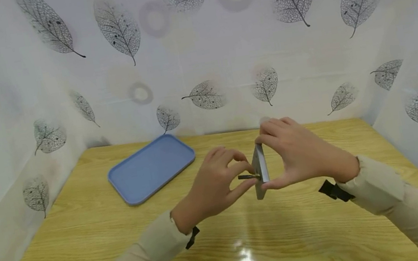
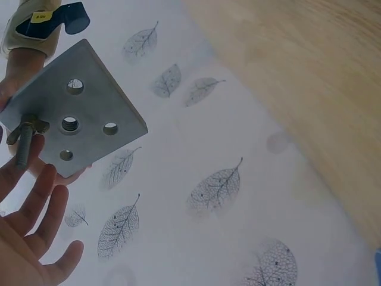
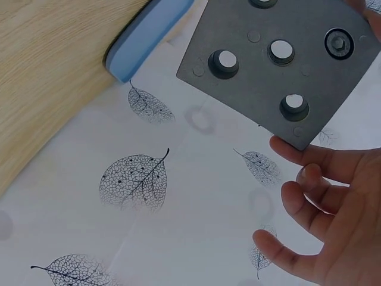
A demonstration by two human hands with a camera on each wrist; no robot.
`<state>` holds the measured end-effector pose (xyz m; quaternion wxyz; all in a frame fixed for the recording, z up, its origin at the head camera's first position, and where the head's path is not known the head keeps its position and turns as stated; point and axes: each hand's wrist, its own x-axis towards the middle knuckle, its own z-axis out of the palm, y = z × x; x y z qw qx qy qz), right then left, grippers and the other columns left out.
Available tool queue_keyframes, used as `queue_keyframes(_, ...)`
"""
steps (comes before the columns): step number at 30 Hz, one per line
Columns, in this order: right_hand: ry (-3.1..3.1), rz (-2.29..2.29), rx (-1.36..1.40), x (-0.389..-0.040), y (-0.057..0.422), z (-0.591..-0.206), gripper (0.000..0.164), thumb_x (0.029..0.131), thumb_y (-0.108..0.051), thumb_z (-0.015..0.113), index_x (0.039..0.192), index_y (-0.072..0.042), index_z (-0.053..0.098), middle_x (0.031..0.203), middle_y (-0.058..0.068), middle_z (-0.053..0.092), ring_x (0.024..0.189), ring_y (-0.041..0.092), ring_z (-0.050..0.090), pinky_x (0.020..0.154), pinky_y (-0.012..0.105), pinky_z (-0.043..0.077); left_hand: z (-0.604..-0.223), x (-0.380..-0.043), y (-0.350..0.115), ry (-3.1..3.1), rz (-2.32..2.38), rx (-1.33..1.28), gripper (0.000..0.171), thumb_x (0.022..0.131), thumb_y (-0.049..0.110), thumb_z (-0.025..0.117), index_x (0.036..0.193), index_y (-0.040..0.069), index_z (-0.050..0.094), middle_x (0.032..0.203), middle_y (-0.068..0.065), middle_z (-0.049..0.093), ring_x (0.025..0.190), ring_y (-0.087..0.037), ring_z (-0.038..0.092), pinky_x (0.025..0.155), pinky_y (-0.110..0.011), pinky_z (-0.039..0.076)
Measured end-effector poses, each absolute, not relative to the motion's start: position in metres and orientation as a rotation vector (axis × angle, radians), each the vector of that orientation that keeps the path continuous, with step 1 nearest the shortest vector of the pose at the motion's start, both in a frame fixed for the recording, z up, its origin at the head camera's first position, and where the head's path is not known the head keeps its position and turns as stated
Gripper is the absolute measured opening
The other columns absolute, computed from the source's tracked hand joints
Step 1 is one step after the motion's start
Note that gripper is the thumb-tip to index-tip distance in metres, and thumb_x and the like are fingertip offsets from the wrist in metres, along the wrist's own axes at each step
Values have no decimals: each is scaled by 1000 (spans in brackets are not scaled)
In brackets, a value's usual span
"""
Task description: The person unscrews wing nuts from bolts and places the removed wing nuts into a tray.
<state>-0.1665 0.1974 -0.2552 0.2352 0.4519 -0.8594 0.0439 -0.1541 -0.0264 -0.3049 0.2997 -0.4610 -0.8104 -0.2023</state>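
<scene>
My right hand grips a square grey metal plate by opposite edges, holding it upright above the table. Several round holes pierce the plate, the middle one threaded, as the left wrist view shows. Through one corner hole runs a bolt; its hex-socket head sits recessed in the plate's other face. A brass-coloured wing nut is on the bolt's shank, close to the plate. The thumb and a finger of my left hand pinch at the wing nut, with the other fingers spread loosely.
A blue tray lies at the back left of the wooden table. White cloth with a leaf print hangs round the back and sides. Black straps are on both wrists.
</scene>
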Motion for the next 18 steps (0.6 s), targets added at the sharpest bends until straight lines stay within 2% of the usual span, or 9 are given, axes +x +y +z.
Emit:
queue_keyframes(3,-2362,126,1243,-168,195,-255,77,66,-79,58,97,-9,62,89,0,47,81,14,40,74,39,38,-305,-155,-26,-2159,-540,-1222,17,84,35,69,90,19,68,96,2,61,89,-16,56,94,-37,42)
queue_keyframes(5,-2362,135,1247,-168,194,-256,78,66,-80,56,98,-10,63,89,0,47,82,14,40,75,39,39,-305,-156,-27,-2189,-563,-1218,25,83,38,70,96,16,66,98,2,61,92,-15,56,95,-36,43)
queue_keyframes(10,-2357,158,1259,-168,192,-255,79,67,-82,54,98,-9,63,90,0,48,83,14,41,77,41,41,-311,-161,-30,-2375,-690,-1207,75,73,50,75,129,8,49,120,-3,57,107,-17,55,94,-36,45)
queue_keyframes(12,-2356,161,1261,-168,191,-255,80,66,-81,55,99,-9,63,90,0,49,84,14,43,79,42,42,-313,-164,-30,-2453,-723,-1206,89,69,55,76,137,8,42,127,-4,54,110,-18,55,94,-37,46)
queue_keyframes(15,-2353,161,1261,-168,189,-255,80,66,-81,55,99,-9,63,91,1,50,85,16,44,80,42,42,-319,-168,-28,-2524,-739,-1213,96,65,58,77,138,9,40,130,-4,53,112,-20,55,94,-37,46)
queue_keyframes(18,-2351,168,1261,-168,188,-254,81,65,-81,56,100,-8,63,92,2,50,85,17,45,80,42,42,-324,-172,-25,-2554,-740,-1223,94,63,60,77,136,12,42,127,-1,56,111,-17,56,94,-35,47)
